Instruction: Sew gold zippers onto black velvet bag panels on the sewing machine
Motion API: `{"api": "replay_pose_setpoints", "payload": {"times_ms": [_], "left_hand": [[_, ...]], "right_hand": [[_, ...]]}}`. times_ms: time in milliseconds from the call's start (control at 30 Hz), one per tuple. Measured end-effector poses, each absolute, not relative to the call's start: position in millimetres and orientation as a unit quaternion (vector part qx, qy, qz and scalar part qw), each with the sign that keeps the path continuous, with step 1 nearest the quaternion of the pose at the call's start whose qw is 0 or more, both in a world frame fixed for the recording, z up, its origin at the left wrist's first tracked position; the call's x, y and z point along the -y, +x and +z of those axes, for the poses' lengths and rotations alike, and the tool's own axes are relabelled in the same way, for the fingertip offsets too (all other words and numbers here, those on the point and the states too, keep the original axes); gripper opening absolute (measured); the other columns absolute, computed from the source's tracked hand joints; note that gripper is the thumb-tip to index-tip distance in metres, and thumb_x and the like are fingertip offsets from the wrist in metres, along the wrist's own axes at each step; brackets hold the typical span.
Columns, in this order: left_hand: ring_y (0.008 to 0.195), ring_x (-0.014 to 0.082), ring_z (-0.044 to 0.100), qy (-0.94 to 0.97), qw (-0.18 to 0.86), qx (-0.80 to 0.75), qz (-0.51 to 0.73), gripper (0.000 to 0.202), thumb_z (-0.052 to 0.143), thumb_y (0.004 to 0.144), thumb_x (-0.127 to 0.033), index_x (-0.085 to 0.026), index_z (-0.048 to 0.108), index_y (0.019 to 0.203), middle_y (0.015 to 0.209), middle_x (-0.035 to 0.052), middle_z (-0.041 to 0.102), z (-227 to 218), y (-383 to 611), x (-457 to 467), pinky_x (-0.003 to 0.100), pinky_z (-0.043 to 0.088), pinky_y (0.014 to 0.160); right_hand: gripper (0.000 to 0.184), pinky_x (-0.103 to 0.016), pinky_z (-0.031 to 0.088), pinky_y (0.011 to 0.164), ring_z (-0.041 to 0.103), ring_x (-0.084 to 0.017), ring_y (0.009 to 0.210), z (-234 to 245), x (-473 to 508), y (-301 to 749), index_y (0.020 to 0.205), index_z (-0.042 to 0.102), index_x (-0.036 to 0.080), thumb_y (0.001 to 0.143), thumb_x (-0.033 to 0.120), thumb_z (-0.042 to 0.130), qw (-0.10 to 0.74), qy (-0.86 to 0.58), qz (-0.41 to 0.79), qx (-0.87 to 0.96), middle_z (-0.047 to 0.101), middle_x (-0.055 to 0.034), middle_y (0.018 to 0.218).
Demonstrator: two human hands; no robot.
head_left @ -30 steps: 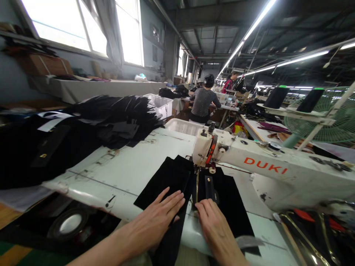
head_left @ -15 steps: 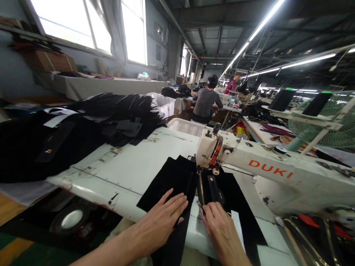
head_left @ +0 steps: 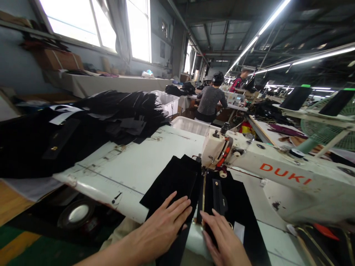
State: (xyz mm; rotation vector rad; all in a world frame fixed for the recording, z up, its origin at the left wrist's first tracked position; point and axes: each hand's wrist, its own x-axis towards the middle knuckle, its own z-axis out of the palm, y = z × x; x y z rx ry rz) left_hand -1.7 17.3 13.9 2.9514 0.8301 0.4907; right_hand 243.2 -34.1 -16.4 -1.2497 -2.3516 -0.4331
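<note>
A black velvet fabric piece (head_left: 172,181) lies on the white sewing table (head_left: 133,162), under the head of a white DUKI sewing machine (head_left: 277,175). My left hand (head_left: 163,225) rests flat on the left flap, fingers stretched out. My right hand (head_left: 224,240) lies flat on the right part of the fabric (head_left: 238,199), fingers extended beside a black strap (head_left: 217,192) that runs toward the needle. A thin gold edge (head_left: 203,195) shows between the two fabric parts.
A big heap of black cut pieces (head_left: 83,125) fills the table's left. White plastic bins (head_left: 191,125) stand behind the machine. Thread cones (head_left: 296,98) and a green fan (head_left: 327,129) are at right. A seated person (head_left: 212,98) works at a far table.
The view has shifted, so machine and fabric sit further right and lower. Both hands stay flat on the fabric; the right hand has slid back toward me along the strap.
</note>
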Motion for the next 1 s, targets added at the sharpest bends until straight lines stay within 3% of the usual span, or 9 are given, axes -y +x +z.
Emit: {"api": "replay_pose_setpoints", "payload": {"times_ms": [100, 300, 533, 700, 867, 1000], "left_hand": [[0.133, 0.0258, 0.045, 0.941, 0.034, -0.280, 0.188, 0.044, 0.051, 0.096, -0.014, -0.012, 0.045, 0.139, 0.144, 0.0120, 0.048, 9.9, -0.1, -14.5, 0.046, 0.039, 0.113], [0.127, 0.0254, 0.051, 0.926, 0.074, -0.286, 0.234, 0.043, 0.053, 0.092, -0.008, -0.014, 0.051, 0.134, 0.137, 0.0108, 0.055, 9.4, -0.5, -12.1, 0.043, 0.047, 0.107], [0.122, 0.0211, 0.055, 0.903, 0.113, -0.314, 0.269, 0.033, 0.052, 0.097, -0.016, -0.016, 0.058, 0.130, 0.129, 0.0072, 0.061, 7.1, 4.7, -9.8, 0.033, 0.051, 0.103], [0.121, 0.0211, 0.054, 0.898, 0.104, -0.316, 0.287, 0.035, 0.049, 0.098, -0.016, -0.017, 0.056, 0.132, 0.129, 0.0078, 0.061, 3.0, 7.0, -6.1, 0.035, 0.051, 0.103], [0.130, 0.0231, 0.048, 0.932, 0.079, -0.270, 0.230, 0.066, 0.044, 0.075, 0.003, -0.018, 0.048, 0.138, 0.139, 0.0080, 0.054, -0.2, 3.9, -8.7, 0.044, 0.041, 0.111], [0.134, 0.0210, 0.044, 0.943, 0.069, -0.243, 0.218, 0.088, 0.039, 0.060, 0.005, -0.020, 0.037, 0.144, 0.143, 0.0060, 0.050, -4.4, 3.4, -10.2, 0.044, 0.035, 0.115]], "right_hand": [[0.032, -0.029, 0.058, 0.086, 0.063, -0.020, 0.105, -12.1, 33.9, 244.3, 0.125, 0.052, 0.019, 0.094, 0.026, 0.053, 0.272, -0.500, -0.075, 0.818, 0.063, -0.0085, 0.113], [0.030, -0.022, 0.055, 0.078, 0.062, -0.014, 0.092, 1.1, 30.4, 248.4, 0.118, 0.056, 0.022, 0.096, 0.009, 0.040, 0.310, -0.478, 0.024, 0.821, 0.061, -0.0059, 0.100], [0.030, -0.027, 0.053, 0.072, 0.058, -0.017, 0.084, -7.5, 27.0, 233.4, 0.110, 0.058, 0.021, 0.098, 0.011, 0.032, 0.324, -0.472, 0.031, 0.819, 0.058, -0.0067, 0.094], [0.024, -0.032, 0.054, 0.076, 0.058, -0.019, 0.088, -12.7, 33.2, 221.7, 0.111, 0.058, 0.020, 0.097, 0.013, 0.040, 0.336, -0.492, 0.032, 0.803, 0.057, -0.0078, 0.096], [0.039, -0.029, 0.056, 0.087, 0.061, -0.019, 0.103, -12.0, 40.3, 226.4, 0.131, 0.050, 0.022, 0.094, 0.012, 0.045, 0.315, -0.500, 0.050, 0.805, 0.058, -0.0099, 0.113], [0.046, -0.033, 0.056, 0.092, 0.061, -0.022, 0.111, -11.5, 40.2, 227.8, 0.138, 0.046, 0.022, 0.092, 0.020, 0.050, 0.320, -0.532, 0.010, 0.784, 0.051, -0.0134, 0.134]]}}
